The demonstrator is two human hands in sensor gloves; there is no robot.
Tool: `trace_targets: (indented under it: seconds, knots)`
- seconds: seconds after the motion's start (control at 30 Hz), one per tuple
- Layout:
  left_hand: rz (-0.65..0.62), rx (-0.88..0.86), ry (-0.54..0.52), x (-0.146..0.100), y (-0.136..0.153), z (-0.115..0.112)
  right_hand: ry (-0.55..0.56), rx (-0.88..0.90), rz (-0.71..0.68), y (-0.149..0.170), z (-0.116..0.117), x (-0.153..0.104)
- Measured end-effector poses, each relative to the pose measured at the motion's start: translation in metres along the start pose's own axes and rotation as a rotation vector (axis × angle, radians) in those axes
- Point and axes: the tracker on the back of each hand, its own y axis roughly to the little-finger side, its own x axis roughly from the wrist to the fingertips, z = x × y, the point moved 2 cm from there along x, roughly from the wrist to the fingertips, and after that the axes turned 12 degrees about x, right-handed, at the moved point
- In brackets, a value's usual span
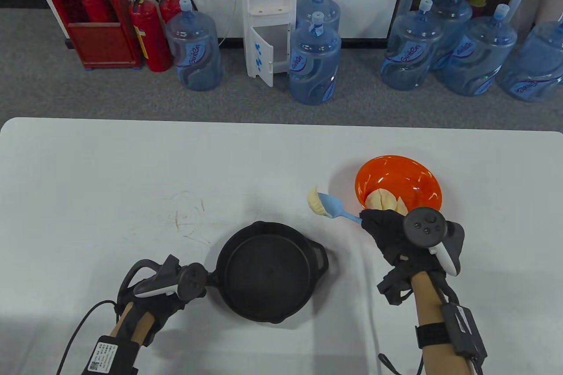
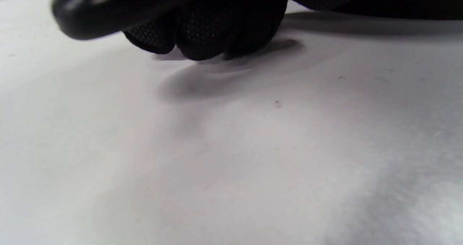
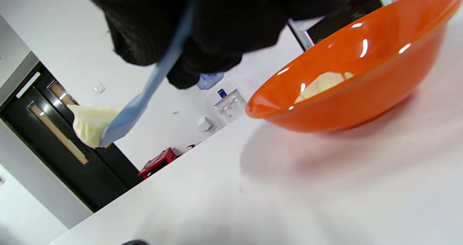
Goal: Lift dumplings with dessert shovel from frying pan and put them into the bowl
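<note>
A black frying pan (image 1: 264, 276) sits near the table's front, and nothing lies in it. My left hand (image 1: 176, 287) grips its handle (image 2: 119, 6), fingers (image 2: 213, 31) curled around it. My right hand (image 1: 387, 227) holds a light blue dessert shovel (image 1: 336, 209) in the air, left of the orange bowl (image 1: 398, 172). A pale dumpling (image 1: 316, 202) lies on the shovel's blade. In the right wrist view the shovel (image 3: 141, 100) carries the dumpling (image 3: 90, 124) above the table, beside the bowl (image 3: 361, 89). More dumplings (image 1: 385, 201) lie inside the bowl.
The white table (image 1: 132, 181) stretches wide to the left and behind the pan. Beyond its far edge stand water bottles (image 1: 314, 58), a water dispenser (image 1: 268, 14) and fire extinguishers (image 1: 149, 36) on the grey floor.
</note>
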Motion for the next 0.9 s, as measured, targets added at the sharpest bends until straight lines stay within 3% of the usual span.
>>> trace_targets:
  seconds: [0.63, 0.9]
  knots:
    - [-0.002, -0.009, -0.003, 0.000, 0.000, 0.000, 0.258, -0.031, 0.251, 0.056, -0.045, 0.008]
    - [-0.001, -0.015, -0.004, 0.000, 0.001, -0.001, 0.344, -0.135, 0.371, 0.077, -0.060, 0.006]
